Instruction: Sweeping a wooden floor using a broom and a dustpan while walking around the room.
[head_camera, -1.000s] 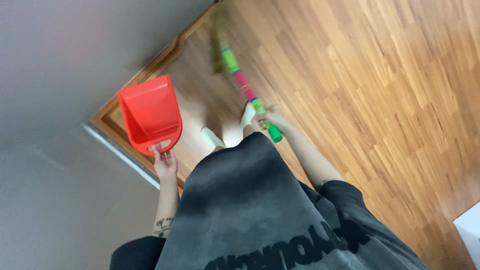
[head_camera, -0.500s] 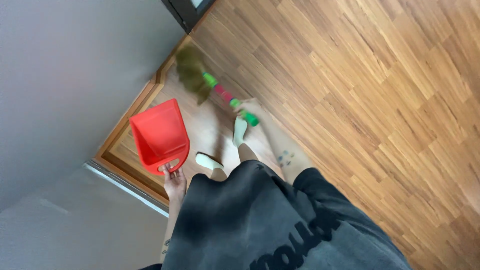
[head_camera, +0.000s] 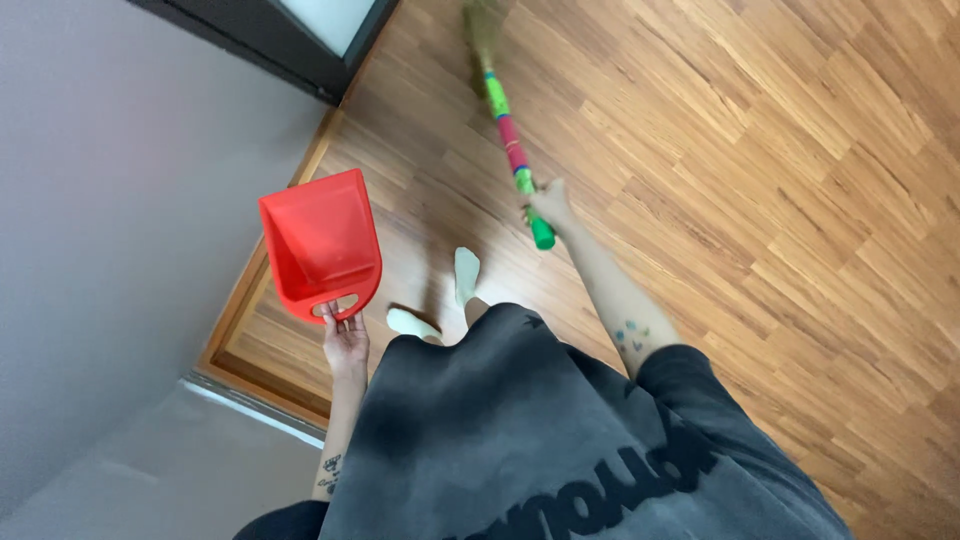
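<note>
- Flooring: wood parquet floor (head_camera: 760, 200), warm orange-brown, short planks in staggered blocks, fills centre and right of frame; faint sheen, no rug on it.
- Wood skirting (head_camera: 262, 262) runs diagonally along floor edge, left-centre, w/ a corner at lower left.
- Grey wall (head_camera: 110, 200) takes up the whole left side; plain, matte.
- Dark door frame (head_camera: 270, 45) at upper left, w/ a pale panel inside it at top edge.
- Left hand (head_camera: 346, 338), lower-left of centre: fingers curled through the slot handle of a red dustpan (head_camera: 322, 240). Pan is held up off the floor, open mouth pointing toward upper left, over the strip of floor beside the skirting.
- Right hand (head_camera: 551, 203), centre-right: fingers wrapped tight round the lower end of a broom (head_camera: 508, 140); green/pink banded stick slants up to top-centre of frame. Brush head at top edge, blurred, looks down at floor level.
- Green end cap of stick pokes out just below the fist.
- Two feet in pale socks (head_camera: 466, 272) on the floor betw. pan and broom, close together.
- Dark grey shirt (head_camera: 520, 430) fills bottom-centre; small tattoos on both forearms, detail too small to tell.
</note>
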